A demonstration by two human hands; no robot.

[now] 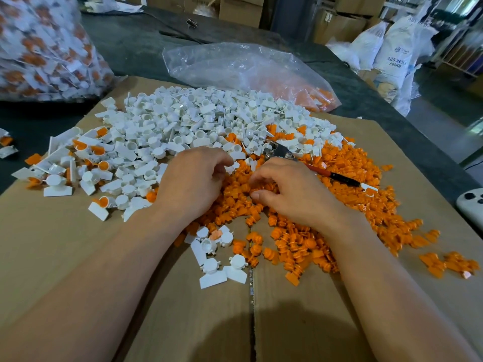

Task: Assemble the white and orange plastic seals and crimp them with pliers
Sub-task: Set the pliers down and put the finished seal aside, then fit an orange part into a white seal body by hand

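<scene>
Only two hands and two forearms are shown. The left hand [192, 178] and the right hand [290, 189] are bare. The left forearm [104, 270] and the right forearm [379, 278] are likewise uncovered along all the length that is seen, down to the lower edge of the view. The arms are smooth and are drawn broader toward the bottom corners by the wide lens. On the right thumb [261, 196] a short, plain nail is seen. The other nails are hidden, and what is worn above the elbows cannot be told.
</scene>
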